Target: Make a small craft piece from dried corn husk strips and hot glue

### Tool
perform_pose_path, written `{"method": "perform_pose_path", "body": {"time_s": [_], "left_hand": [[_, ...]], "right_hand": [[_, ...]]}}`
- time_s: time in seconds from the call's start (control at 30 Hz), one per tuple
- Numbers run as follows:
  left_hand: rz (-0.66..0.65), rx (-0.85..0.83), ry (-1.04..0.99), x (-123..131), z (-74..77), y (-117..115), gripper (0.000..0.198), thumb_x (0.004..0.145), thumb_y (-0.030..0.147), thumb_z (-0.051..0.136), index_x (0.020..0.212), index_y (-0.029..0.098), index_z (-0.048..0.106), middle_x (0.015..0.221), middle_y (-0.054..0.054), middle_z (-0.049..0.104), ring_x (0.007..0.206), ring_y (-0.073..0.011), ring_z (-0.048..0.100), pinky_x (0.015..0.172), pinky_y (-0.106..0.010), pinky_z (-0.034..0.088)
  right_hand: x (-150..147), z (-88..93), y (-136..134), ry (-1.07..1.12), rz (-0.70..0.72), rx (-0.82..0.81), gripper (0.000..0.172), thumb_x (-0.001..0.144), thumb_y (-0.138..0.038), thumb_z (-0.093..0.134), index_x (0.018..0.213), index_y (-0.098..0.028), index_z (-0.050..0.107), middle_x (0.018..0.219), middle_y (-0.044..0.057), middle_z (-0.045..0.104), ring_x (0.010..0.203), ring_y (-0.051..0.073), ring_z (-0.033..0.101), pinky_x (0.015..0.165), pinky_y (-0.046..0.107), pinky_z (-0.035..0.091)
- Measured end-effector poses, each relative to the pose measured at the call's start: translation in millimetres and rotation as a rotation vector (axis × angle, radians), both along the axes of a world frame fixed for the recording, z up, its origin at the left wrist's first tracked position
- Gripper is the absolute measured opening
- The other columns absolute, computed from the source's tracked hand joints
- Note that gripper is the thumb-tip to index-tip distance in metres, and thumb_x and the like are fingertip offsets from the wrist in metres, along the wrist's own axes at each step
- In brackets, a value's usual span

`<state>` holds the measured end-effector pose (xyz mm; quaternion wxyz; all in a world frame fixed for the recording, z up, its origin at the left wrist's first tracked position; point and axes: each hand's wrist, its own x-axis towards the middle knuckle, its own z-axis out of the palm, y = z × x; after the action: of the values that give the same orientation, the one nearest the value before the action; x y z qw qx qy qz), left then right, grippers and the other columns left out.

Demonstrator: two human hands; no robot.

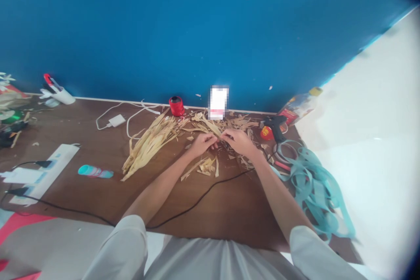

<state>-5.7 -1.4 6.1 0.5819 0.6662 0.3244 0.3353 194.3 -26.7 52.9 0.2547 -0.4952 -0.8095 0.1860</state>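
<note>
My left hand (202, 143) and my right hand (238, 141) meet over the middle of the table, fingers pinched close together. Between them is a pale dried husk strip (214, 128), its far end pointing away from me; the fingers partly cover it. Torn brown husk scraps (241, 122) lie behind and beneath the hands. Just in front of my hands sits a small heap of yellowish husk pieces (207, 166). To the left, a long bundle of dried husks (151, 142) rests flat on the table.
Along the wall stand a red round container (176, 106) and a blurred-out white phone-like object (218, 101). A black glue gun (278, 127) and teal ribbon (315, 183) lie right; its cable (197, 201) crosses the table. Left are a power strip (49, 170), a charger (117, 120) and a blue tube (95, 171).
</note>
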Motion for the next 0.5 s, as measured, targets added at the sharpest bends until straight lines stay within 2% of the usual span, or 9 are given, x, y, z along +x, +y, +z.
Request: {"method": "perform_pose_path", "body": {"time_s": [0.1, 0.37, 0.5], "left_hand": [[-0.003, 0.016, -0.012, -0.3, 2.0, 0.2, 0.036, 0.085, 0.046, 0.055, 0.084, 0.011, 0.064, 0.074, -0.005, 0.067, 0.059, -0.0096, 0.056, 0.057, -0.021, 0.042], [0.045, -0.001, -0.015, 0.0, -2.6, 2.5, 0.036, 0.083, 0.046, 0.057, 0.08, 0.011, 0.064, 0.068, -0.004, 0.065, 0.056, -0.0099, 0.055, 0.056, -0.022, 0.043], [0.034, 0.006, -0.02, -0.2, -2.4, 2.1, 0.036, 0.084, 0.046, 0.057, 0.082, 0.011, 0.064, 0.068, -0.004, 0.065, 0.057, -0.0098, 0.055, 0.057, -0.022, 0.043]], "right_hand": [[0.9, 2.2, -0.3, 0.044, -0.033, 0.023, 0.016, 0.09, -0.028, 0.052, 0.086, -0.021, 0.066, 0.084, 0.003, 0.069, 0.078, 0.017, 0.06, 0.07, 0.026, 0.039], [3.8, 2.1, -0.4, 0.14, -0.162, 0.038, 0.025, 0.091, -0.037, 0.048, 0.097, -0.022, 0.067, 0.08, 0.003, 0.07, 0.069, 0.017, 0.061, 0.063, 0.027, 0.042], [1.6, 2.5, -0.5, 0.167, -0.07, 0.012, 0.025, 0.088, -0.036, 0.054, 0.105, -0.023, 0.066, 0.097, 0.004, 0.071, 0.082, 0.019, 0.064, 0.072, 0.029, 0.046]]}}
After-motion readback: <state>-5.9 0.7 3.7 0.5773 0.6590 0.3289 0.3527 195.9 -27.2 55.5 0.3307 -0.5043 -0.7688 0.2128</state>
